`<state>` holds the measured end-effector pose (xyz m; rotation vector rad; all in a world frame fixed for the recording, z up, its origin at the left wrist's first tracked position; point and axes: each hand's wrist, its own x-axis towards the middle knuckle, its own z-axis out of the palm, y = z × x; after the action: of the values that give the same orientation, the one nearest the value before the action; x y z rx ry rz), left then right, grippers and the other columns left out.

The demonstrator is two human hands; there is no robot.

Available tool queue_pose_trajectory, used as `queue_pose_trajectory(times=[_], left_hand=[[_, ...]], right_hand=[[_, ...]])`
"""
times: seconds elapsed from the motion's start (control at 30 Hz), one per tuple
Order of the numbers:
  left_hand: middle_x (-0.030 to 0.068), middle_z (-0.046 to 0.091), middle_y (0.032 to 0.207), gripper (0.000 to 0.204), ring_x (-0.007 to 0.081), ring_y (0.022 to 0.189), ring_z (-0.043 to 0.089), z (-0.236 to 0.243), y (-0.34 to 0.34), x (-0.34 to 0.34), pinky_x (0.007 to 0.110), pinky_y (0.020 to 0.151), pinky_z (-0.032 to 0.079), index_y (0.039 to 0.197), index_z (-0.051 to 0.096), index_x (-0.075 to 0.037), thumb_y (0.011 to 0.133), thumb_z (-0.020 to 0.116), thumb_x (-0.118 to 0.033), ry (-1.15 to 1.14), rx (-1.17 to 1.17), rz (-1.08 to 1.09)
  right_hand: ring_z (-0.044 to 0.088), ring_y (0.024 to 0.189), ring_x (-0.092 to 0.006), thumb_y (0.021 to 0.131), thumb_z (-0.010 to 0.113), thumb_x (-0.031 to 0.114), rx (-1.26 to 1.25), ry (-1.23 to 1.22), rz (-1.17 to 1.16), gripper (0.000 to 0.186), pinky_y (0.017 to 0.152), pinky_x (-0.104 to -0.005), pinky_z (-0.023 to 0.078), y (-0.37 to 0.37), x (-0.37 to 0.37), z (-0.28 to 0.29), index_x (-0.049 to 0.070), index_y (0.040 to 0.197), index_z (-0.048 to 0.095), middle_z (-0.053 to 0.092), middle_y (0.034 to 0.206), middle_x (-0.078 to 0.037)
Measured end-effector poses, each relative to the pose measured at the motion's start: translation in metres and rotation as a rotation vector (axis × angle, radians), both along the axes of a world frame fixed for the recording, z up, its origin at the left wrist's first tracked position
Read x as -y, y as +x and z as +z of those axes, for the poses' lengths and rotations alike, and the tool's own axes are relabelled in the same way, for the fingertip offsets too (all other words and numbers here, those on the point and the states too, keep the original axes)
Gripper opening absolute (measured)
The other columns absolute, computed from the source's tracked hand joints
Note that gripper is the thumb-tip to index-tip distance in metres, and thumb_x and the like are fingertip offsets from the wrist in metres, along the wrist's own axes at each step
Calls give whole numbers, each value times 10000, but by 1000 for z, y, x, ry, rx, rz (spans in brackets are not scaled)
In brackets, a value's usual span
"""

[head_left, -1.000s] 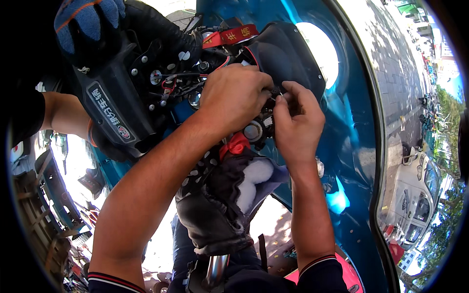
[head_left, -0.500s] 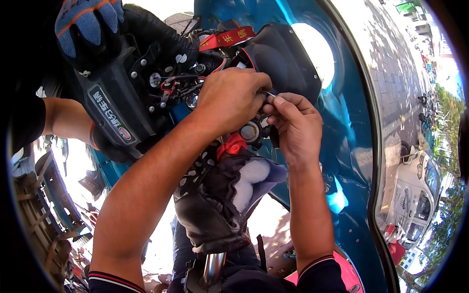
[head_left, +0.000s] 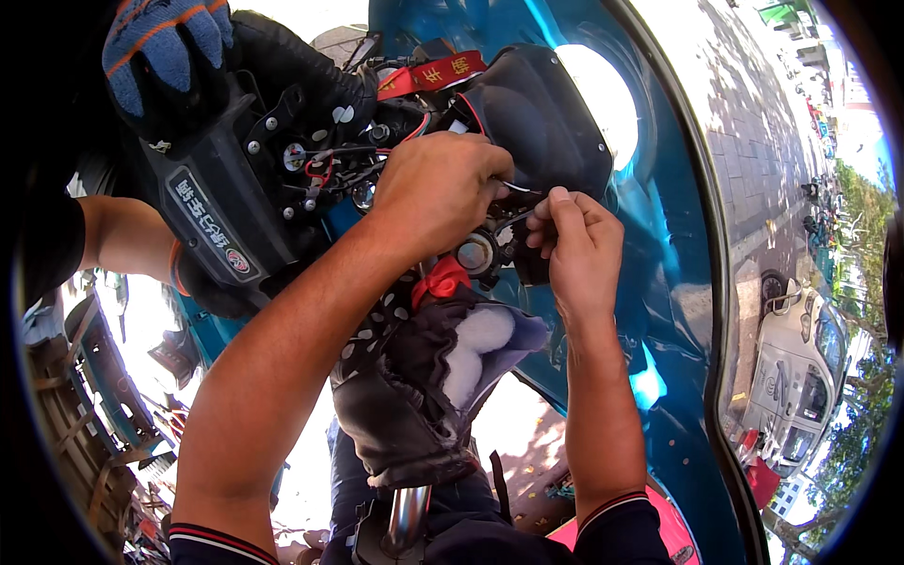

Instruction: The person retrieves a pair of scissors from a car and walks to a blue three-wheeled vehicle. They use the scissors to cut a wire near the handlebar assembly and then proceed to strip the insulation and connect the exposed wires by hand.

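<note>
Sunlit pavement is running along the right side, with a pale car standing on it. The left hand and the right hand are working close together, a short gap between them. A thin wire is spanning that gap: the right thumb and fingertips are pinching one end, while the left fingers, partly turned from view, are closing on the other. Just above the wire, a black cover is bulging; just below, a silver round part is showing. Farther down, a red bow is sitting above a dark mitt whose white lining is spilling out. A red ribbon is lying beyond the left hand. On the left, another person's gloved hand is resting on a black panel. Blue bodywork is curving around the right forearm.
</note>
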<state>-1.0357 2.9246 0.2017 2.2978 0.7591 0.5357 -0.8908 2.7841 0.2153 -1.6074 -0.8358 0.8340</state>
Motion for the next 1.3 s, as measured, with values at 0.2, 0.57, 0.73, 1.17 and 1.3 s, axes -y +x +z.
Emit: queue_pose_trajectory(times=[0.2, 0.57, 0.73, 1.17, 1.3], left_hand=[[100, 743, 884, 115, 335, 895, 708, -5, 0, 1, 474, 794, 546, 918, 790, -97, 837, 747, -167, 25, 28, 14], [97, 730, 931, 146, 349, 913, 703, 1, 1, 1, 462, 802, 544, 968, 788, -100, 837, 762, -159, -4, -27, -4], [99, 726, 920, 137, 351, 908, 702, 0, -1, 1, 462, 801, 544, 957, 788, -96, 834, 764, -153, -23, -34, 6], [105, 734, 929, 150, 354, 907, 706, 1, -1, 2, 466, 802, 549, 957, 787, -82, 831, 761, -159, 12, -13, 7], [103, 734, 918, 139, 345, 902, 710, 1, 2, 1, 459, 797, 550, 941, 786, -80, 826, 768, -156, -12, -44, 1]], right_hand=[[678, 914, -237, 897, 727, -17, 955, 237, 128, 298, 735, -330, 540, -6, -14, 7, 34, 1190, 707, 678, 1063, -127], [438, 518, -95, 1080, 597, 252, -249, -190, 28, 342, 485, -266, 357, -1, -17, 4, 7, 845, 630, 531, 639, -22], [507, 577, -112, 1070, 582, 183, -628, -100, 70, 245, 513, -258, 398, 7, -13, 17, -26, 954, 637, 601, 744, -56], [653, 654, -209, 968, 718, 87, 766, 6, 140, 86, 599, -288, 514, -14, -20, 17, 3, 984, 717, 671, 745, -81], [561, 515, -156, 1055, 642, 247, 41, -223, 15, 303, 485, -274, 422, -9, -16, 6, 14, 864, 667, 581, 616, -37]])
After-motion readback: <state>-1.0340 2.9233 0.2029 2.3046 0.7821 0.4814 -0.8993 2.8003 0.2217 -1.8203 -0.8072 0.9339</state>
